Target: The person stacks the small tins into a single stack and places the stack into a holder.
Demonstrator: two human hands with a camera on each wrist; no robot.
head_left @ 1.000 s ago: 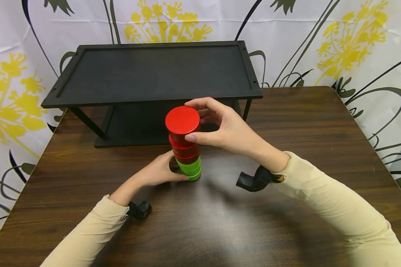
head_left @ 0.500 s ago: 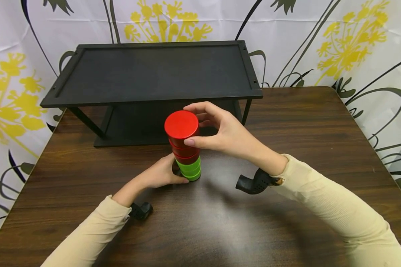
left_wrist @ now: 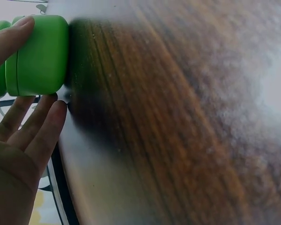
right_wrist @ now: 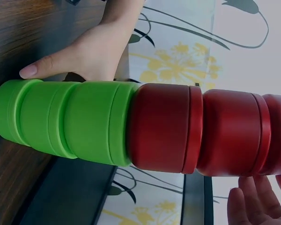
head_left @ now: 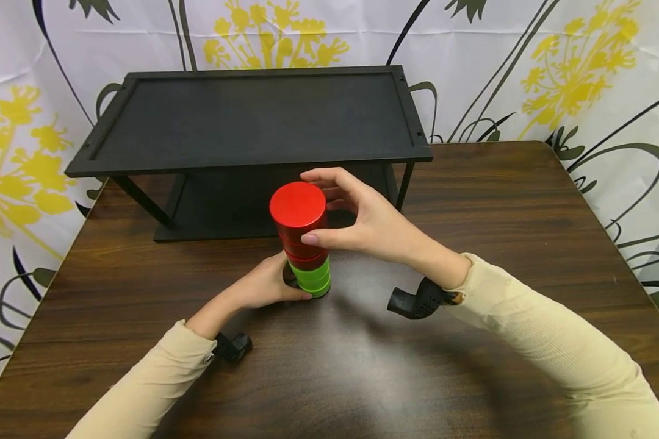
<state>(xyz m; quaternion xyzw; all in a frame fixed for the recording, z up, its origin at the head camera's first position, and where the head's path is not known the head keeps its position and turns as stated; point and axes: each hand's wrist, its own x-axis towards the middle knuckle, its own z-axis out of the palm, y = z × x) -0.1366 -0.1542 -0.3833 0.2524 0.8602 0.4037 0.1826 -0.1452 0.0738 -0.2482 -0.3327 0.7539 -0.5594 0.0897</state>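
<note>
A tall column of round lidded canisters stands on the wooden table, red ones above green ones. Its top red canister has a flat, shiny lid. My right hand holds this canister from the right, thumb on the near side and fingers behind. At the base, my left hand is around the green canisters, its thumb low on the front. The left wrist view shows the thumb across a green canister and fingers on its other side. Seen from the right wrist, red canisters sit directly against green ones.
Just behind the column is a black two-tier shelf, its front edge close to my right fingers. The brown wooden table extends to both sides. A white flowered cloth hangs behind. Each wrist wears a black camera mount.
My right hand has come down slightly with the top red canister, and the gap beneath it has closed. My left hand has stayed at the base with barely any shift.
</note>
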